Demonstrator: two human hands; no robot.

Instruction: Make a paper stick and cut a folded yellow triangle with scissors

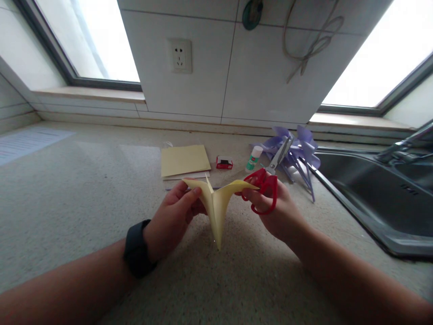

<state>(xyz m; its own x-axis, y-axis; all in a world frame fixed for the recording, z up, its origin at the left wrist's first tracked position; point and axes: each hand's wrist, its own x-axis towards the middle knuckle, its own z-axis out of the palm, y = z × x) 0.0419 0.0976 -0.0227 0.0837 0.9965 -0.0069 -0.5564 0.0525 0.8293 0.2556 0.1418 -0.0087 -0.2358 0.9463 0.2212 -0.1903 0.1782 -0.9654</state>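
Observation:
A folded piece of yellow paper point(219, 203) is held up above the counter, its sides spread like wings and its point hanging toward me. My left hand point(176, 205) pinches its left side between thumb and fingers. My right hand point(270, 207) grips the right tip of the paper. Red-handled scissors point(269, 189) also hang on the right hand's fingers, blades pointing up and away. Just beyond the paper lies a stack of yellow paper sheets point(185, 160), with a small red and black box point(224, 162) and a glue stick point(254, 159) to its right.
Purple paper pinwheels point(297, 149) lie at the back right, beside the steel sink point(365, 194) and its faucet point(402, 146). A printed sheet point(32, 141) rests at the far left of the speckled counter point(84, 203). A tiled wall with a socket point(180, 56) stands behind.

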